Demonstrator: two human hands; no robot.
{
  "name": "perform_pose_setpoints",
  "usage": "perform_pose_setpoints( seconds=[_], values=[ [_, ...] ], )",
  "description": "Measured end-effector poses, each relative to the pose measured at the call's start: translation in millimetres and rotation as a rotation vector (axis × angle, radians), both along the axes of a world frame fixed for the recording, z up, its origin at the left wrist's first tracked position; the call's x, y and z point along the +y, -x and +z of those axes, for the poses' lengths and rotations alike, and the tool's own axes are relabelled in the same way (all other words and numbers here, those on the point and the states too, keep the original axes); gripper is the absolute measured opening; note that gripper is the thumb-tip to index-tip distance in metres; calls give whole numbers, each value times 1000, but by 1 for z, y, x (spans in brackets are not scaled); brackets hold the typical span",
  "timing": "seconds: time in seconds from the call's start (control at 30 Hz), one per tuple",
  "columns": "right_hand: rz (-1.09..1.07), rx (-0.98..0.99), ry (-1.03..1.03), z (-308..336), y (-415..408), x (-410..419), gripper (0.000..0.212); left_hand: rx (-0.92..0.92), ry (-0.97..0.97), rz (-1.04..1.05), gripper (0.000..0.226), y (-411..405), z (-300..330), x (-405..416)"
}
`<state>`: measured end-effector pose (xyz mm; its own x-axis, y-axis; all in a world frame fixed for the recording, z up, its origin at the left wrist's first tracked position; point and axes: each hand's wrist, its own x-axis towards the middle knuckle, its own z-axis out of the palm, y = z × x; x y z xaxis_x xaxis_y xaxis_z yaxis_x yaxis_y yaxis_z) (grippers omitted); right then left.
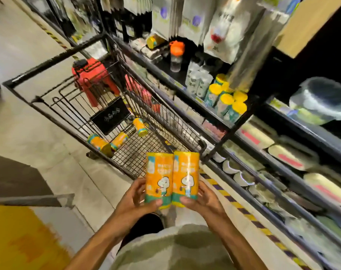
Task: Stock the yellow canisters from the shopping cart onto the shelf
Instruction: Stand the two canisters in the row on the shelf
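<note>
My left hand (135,199) grips one yellow canister (159,179) and my right hand (201,198) grips a second canister (185,177), fingers curled round their lower ends, the two touching side by side above the near end of the shopping cart (165,121). Three more canisters (119,140) lie in the cart's basket. Others stand together on the shelf (227,103) to my right.

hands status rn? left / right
Left hand: holding the left yellow canister, fingers curled round it.
Right hand: holding the right yellow canister, same grip.
</note>
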<state>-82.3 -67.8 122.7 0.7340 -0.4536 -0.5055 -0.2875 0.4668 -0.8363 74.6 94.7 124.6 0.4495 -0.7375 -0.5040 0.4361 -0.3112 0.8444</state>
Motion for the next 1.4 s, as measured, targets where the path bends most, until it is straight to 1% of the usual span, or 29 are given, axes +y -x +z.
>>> perform_pose_setpoints(
  seconds=[0.1,0.13,0.23,0.33,0.43,0.53,0.67,0.8,0.9,0.93,1.03,1.07,1.1,1.17,1.2,1.27,1.4],
  values=[
    [-101,-61,-22,2,42,11,52,-28,27,-17,64,38,13,-3],
    [-147,-77,-55,4,58,16,57,-33,27,-18,63,52,17,-5],
    [-262,-153,-160,11,102,26,85,-25,36,-27,63,88,24,-12],
    [-382,-169,-136,21,149,32,92,-4,49,-67,75,119,32,-21],
    [-482,-156,-86,27,192,32,96,22,52,-113,101,143,38,-35],
    [-580,-131,-24,36,227,27,101,-21,64,-190,101,163,44,-55],
    [-698,-142,66,49,264,9,98,-45,115,-281,97,187,55,-88],
    [-785,-161,125,59,293,-20,93,-48,161,-395,85,199,63,-131],
    [-852,-153,166,69,314,-49,88,-28,178,-440,94,211,70,-172],
    [-868,-151,178,72,321,-59,83,-28,189,-450,97,214,72,-187],
    [-890,-140,238,82,342,-97,61,-32,203,-462,107,227,73,-242],
    [-899,-130,264,87,350,-111,57,-31,210,-472,107,235,76,-262],
    [-906,-127,282,92,357,-124,55,-31,218,-489,101,241,80,-279],
    [-928,-136,325,107,369,-152,59,-26,250,-524,78,253,90,-314],
    [-935,-137,352,114,373,-163,65,-22,268,-548,77,258,96,-329],
    [-942,-146,413,130,382,-185,71,-24,314,-593,92,268,108,-360],
    [-961,-176,529,151,401,-226,72,-49,444,-653,100,296,137,-417]
  ],
)
